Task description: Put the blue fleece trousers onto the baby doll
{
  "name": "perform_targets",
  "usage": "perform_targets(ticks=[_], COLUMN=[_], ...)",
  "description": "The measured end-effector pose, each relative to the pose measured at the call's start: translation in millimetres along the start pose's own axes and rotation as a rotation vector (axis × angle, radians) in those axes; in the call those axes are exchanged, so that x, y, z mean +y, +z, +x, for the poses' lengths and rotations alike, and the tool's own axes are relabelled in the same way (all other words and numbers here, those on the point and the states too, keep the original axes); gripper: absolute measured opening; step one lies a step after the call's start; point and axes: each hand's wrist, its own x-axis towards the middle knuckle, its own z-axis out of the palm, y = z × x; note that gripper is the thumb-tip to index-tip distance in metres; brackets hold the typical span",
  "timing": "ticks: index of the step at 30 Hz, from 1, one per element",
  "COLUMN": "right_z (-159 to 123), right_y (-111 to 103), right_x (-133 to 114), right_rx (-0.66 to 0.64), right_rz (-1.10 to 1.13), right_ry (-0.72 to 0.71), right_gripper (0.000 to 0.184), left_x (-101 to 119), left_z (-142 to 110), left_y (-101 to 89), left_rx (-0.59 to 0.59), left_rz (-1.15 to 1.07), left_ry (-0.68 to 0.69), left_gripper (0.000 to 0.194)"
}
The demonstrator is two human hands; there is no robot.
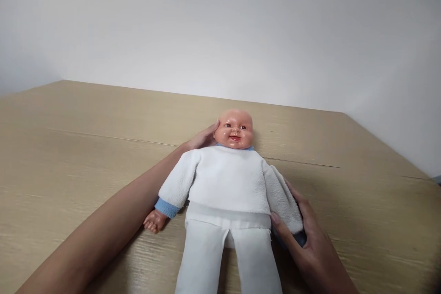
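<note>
A baby doll (230,179) with a bald plastic head lies face up, dressed in a fleecy white top with blue trim and white trousers. My left hand (204,137) reaches behind the doll's sleeve and cups the side of its head; most of its fingers are hidden behind head and neck. On the other side, my right hand (303,225) grips the doll's sleeve and side, thumb at the waist and fingers around the outside of the sleeve. One small doll fist pokes out of a blue cuff (167,207) beside my left forearm. The doll's feet are out of view.
Underneath is a wide wooden table (361,202) with a thin seam running across it. A plain pale wall (220,32) rises behind the table's far edge. Something dark shows at the far right edge of the table.
</note>
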Motion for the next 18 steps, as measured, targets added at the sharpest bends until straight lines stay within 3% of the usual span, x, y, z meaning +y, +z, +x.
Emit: perform_targets(ticks=[10, 18], right_z=[5.6, 5.3], right_y=[0.8, 0.7], right_x=[6.1, 5.4], right_rx=[0.054, 0.05], right_rz=[-0.117, -0.1], right_ry=[-0.127, -0.159], right_gripper=[0.086, 0.086], left_x=[7.6, 7.4], left_z=[1.9, -0.4], left_y=[2.5, 14.8], left_rx=[-0.006, 0.075], left_rz=[0.065, 0.087], left_ry=[-0.008, 0.025], left_gripper=[0.066, 0.056])
